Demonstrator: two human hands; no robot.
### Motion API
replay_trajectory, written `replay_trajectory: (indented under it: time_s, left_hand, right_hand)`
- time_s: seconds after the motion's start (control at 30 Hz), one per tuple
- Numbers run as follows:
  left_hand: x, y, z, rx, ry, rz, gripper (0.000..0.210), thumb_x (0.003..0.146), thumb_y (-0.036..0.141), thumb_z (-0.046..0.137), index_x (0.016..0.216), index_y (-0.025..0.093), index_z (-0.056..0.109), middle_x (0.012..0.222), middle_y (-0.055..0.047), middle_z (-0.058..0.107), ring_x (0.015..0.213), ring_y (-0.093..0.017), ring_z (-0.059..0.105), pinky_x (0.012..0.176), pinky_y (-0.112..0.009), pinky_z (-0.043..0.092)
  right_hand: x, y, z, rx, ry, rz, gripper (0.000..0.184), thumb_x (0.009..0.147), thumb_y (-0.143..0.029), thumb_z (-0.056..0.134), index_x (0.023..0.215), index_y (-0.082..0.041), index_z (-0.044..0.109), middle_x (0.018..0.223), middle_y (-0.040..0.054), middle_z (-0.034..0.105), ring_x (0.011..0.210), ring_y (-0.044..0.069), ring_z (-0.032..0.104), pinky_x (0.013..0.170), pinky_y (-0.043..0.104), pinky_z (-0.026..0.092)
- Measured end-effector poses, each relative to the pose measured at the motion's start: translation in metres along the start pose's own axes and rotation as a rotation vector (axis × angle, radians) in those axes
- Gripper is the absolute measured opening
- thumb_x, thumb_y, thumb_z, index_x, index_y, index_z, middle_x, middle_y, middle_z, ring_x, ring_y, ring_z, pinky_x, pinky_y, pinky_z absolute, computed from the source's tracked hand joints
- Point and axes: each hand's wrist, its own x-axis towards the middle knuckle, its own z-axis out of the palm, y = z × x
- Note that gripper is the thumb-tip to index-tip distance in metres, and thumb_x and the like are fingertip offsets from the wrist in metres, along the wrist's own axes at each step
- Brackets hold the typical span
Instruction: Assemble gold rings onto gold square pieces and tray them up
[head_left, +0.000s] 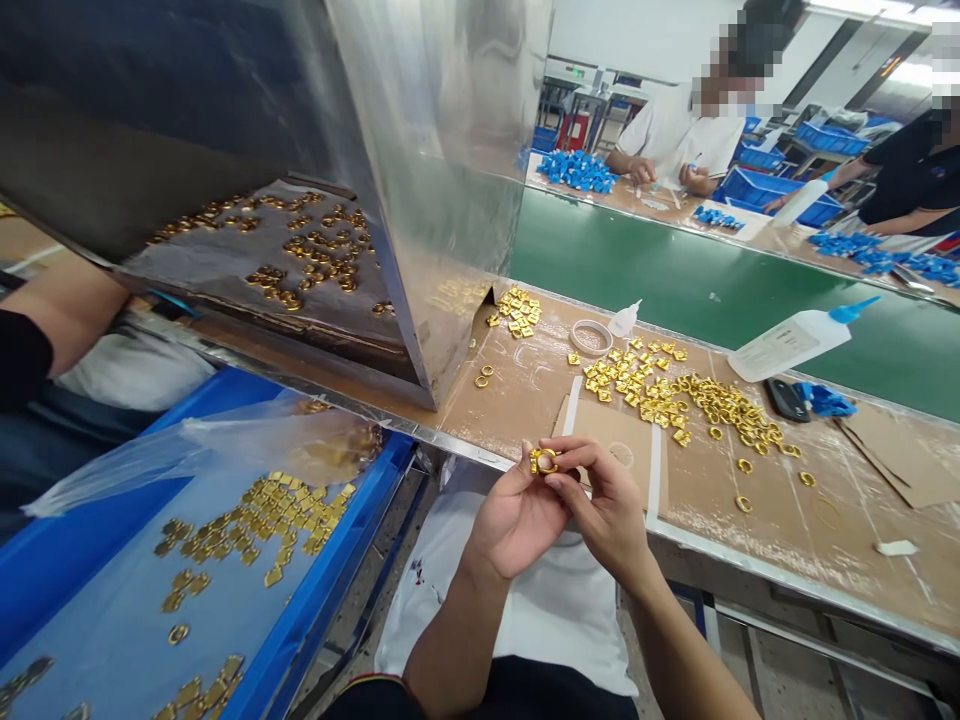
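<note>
At the near edge of the bench, both hands meet over one small gold ring (pixel 548 462) with a square gold piece (pixel 535 460) against its left side. My left hand (pixel 517 520) is palm up, its thumb and fingertips pinching the square piece. From the right, my right hand (pixel 609 500) pinches the ring between thumb and fingers. I cannot tell whether the two parts are joined. Just beyond the hands lie a heap of square gold pieces (pixel 626 375) and a heap of gold rings (pixel 739 412).
A metal hood (pixel 465 130) stands left, with gold rings inside. Below it is a blue tray (pixel 300 600) of gold pieces. A tape roll (pixel 592 338), a small dropper bottle (pixel 624 320) and a large bottle (pixel 795 342) are on the bench. Co-workers sit across the green belt (pixel 675 260).
</note>
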Motion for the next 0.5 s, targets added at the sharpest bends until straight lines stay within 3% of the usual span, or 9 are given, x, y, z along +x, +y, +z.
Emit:
replay_trajectory:
  time_s: [0.1, 0.27, 0.5]
  left_hand:
    - [0.0007, -0.0019, 0.0003, -0.014, -0.01, -0.02, 0.028, 0.1, 0.016, 0.059, 0.072, 0.013, 0.065, 0.074, 0.0, 0.056, 0.067, -0.008, 0.057, 0.067, -0.017, 0.05]
    - [0.0008, -0.0047, 0.0017, 0.017, -0.033, -0.02, 0.029, 0.1, 0.018, 0.058, 0.072, 0.013, 0.065, 0.08, -0.003, 0.057, 0.076, -0.011, 0.059, 0.076, -0.019, 0.052]
    - [0.0001, -0.0071, 0.0013, 0.072, -0.052, -0.038, 0.027, 0.1, 0.02, 0.058, 0.077, 0.012, 0.07, 0.082, -0.005, 0.062, 0.079, -0.012, 0.062, 0.083, -0.02, 0.052]
  right_hand:
    - [-0.0007, 0.0003, -0.0001, 0.032, 0.013, 0.04, 0.009, 0.091, -0.025, 0.073, 0.093, -0.026, 0.065, 0.104, 0.0047, 0.077, 0.095, 0.02, 0.074, 0.084, 0.033, 0.059]
    - [-0.0011, -0.0017, 0.0006, 0.045, -0.009, 0.082, 0.031, 0.089, -0.021, 0.075, 0.116, -0.027, 0.063, 0.109, 0.0045, 0.078, 0.101, 0.018, 0.075, 0.09, 0.032, 0.061]
    - [-0.0041, 0.0002, -0.0012, -0.004, 0.018, 0.06, 0.033, 0.089, -0.021, 0.075, 0.119, -0.027, 0.063, 0.109, 0.005, 0.078, 0.099, 0.019, 0.076, 0.088, 0.033, 0.063]
